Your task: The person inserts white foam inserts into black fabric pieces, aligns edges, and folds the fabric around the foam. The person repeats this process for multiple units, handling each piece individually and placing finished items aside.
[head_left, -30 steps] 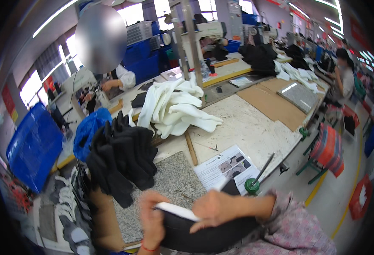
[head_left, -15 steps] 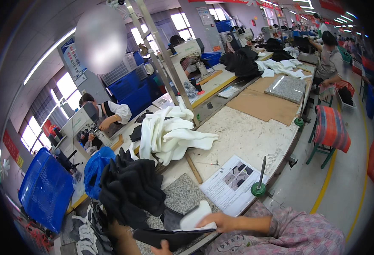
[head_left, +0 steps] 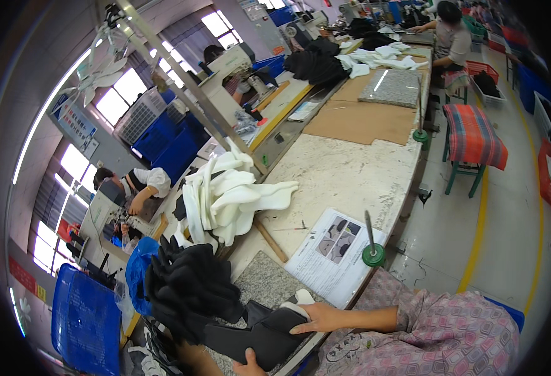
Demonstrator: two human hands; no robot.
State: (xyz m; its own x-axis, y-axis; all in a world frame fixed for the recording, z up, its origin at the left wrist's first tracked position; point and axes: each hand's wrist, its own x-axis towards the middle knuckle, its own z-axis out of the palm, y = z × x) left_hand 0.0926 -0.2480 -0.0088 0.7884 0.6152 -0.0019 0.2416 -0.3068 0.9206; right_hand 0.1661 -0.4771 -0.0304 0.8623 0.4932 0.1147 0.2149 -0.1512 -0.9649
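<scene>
Fingers of both hands pinch a dark, curved shoe-upper piece with white lining [head_left: 264,332] (over grey stone slab [head_left: 269,285]): right hand [head_left: 318,318] flat on top, left hand [head_left: 250,362] beneath.

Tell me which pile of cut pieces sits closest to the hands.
The black pile, just beside the left hand and the held dark piece. The white pile lies farther up the table.

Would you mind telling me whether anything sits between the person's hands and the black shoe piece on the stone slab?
Nothing visible does: the right hand and left hand both rest directly on the black shoe piece.
</scene>
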